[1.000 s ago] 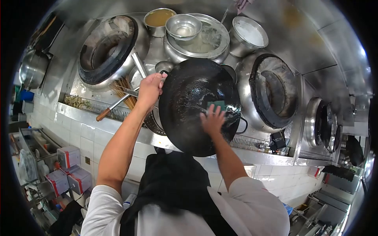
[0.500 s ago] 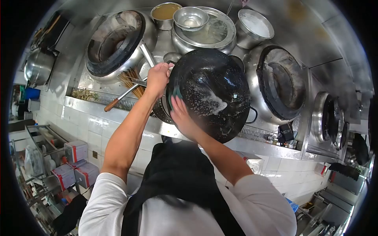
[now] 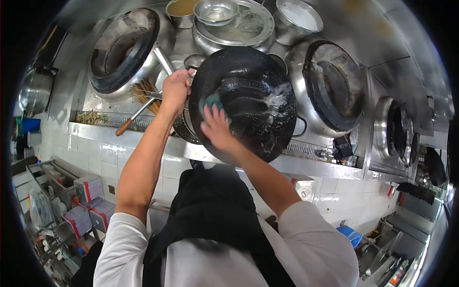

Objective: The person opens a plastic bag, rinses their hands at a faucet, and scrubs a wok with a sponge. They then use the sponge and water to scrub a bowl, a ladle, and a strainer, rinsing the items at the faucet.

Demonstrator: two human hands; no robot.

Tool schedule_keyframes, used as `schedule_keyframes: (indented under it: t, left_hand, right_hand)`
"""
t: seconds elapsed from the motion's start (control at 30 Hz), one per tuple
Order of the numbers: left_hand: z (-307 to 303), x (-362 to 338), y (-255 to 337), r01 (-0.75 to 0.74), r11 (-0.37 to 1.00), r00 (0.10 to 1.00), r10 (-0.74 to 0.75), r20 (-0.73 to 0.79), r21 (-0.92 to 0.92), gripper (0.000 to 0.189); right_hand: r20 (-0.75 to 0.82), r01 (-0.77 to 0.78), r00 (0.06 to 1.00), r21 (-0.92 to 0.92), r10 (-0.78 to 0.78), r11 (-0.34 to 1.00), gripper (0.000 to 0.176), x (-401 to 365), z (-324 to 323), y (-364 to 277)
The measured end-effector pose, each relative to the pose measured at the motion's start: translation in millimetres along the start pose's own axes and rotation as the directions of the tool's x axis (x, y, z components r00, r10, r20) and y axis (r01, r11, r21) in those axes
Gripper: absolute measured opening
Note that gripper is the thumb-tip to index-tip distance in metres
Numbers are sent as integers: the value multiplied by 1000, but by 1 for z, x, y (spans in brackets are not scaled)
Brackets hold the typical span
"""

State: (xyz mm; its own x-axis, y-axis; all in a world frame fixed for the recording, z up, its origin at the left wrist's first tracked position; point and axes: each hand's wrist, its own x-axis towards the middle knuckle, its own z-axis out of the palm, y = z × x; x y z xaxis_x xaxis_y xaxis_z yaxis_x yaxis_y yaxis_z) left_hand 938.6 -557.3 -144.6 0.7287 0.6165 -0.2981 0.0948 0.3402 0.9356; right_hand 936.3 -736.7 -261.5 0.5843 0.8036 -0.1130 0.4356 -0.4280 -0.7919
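Left hand (image 3: 176, 88) is clamped on the left rim handle of the big round black steel wok (image 3: 253, 103), fingers curled tight round it. The wok is tipped up on edge with its bowl facing the person. It sits over the steel stove counter (image 3: 143, 143), between the left burner well (image 3: 119, 50) and the right burner well (image 3: 334, 91), and its near edge hangs past the counter's near lip.

Right hand (image 3: 216, 128) is inside the bowl, left of centre. The fingers are a little apart and pressed down on a small green scouring sponge (image 3: 211, 101), pinning it to the metal. Only the sponge's far end shows beyond the fingertips.

A white suds streak (image 3: 277, 93) lies on the right half of the bowl, with thinner wet smears across the middle (foam or glare, hard to tell).

Just left of the left hand are a wooden-handled steel ladle (image 3: 131, 119) and a bundle of bamboo sticks (image 3: 143, 93). Far side has a wide steel basin (image 3: 248, 28) with a small steel bowl (image 3: 216, 10) sitting on it. A steel pot of yellowish liquid (image 3: 180, 8) stands to their left and a steel pot of white stuff (image 3: 296, 16) to their right.

Step in hand looks like scrubbing the inside of the wok. To do it well, the left grip should probably stay locked so the wok does not swing under pressure. The sponge should be kept flat under the whole hand and worked in overlapping arcs toward the sudsy right side and the rim. The tilt should hold so the runoff drains to the near low edge.
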Motion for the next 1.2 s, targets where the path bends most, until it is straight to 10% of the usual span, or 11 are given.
schedule_keyframes:
  t: [0.13,0.17,0.2,0.27,0.4,0.53,0.7,0.9,1.03,1.17,1.2]
  left_hand:
    - [-4,-4,-3,25,999,999,-26,-19,-27,25]
    - [-6,-3,-5,26,999,1000,-26,-1,-36,25]
    - [-7,-2,-5,24,999,1000,-24,17,-42,25]
    - [-4,-4,-2,21,999,1000,-20,9,-38,25]
    - [-4,-7,-2,20,1000,1000,-20,13,-12,26]
    - [-8,-9,0,56,997,997,-53,57,-56,26]
    - [-8,-7,-1,38,999,998,-37,57,-13,27]
    - [-6,-4,-13,41,997,999,-39,31,-60,24]
    - [-2,2,-20,3,1000,1000,-3,2,-26,23]
    - [-6,5,-24,-14,1000,1000,14,4,-9,23]
    - [-10,8,-26,-3,1000,1000,4,31,-18,24]
  right_hand:
    - [384,434,897,-663,-220,609,56,-94,-29,138]
    - [169,323,945,-618,-280,717,57,-100,-82,127]
    - [258,478,844,-758,-470,443,59,-91,-120,152]
    - [175,140,985,-835,16,532,68,-46,-171,136]
    - [-40,33,993,-795,-108,606,75,62,-163,113]
    - [109,317,935,-684,-337,657,67,98,-131,86]
    - [67,89,996,-857,-61,508,65,-11,-185,141]
    - [51,-127,975,-665,214,736,48,-151,-120,86]
    - [503,378,862,-552,-65,743,39,-97,-30,67]
    - [195,66,975,203,-106,977,64,24,-33,-38]
    - [-54,269,962,43,-267,962,63,73,-12,-8]
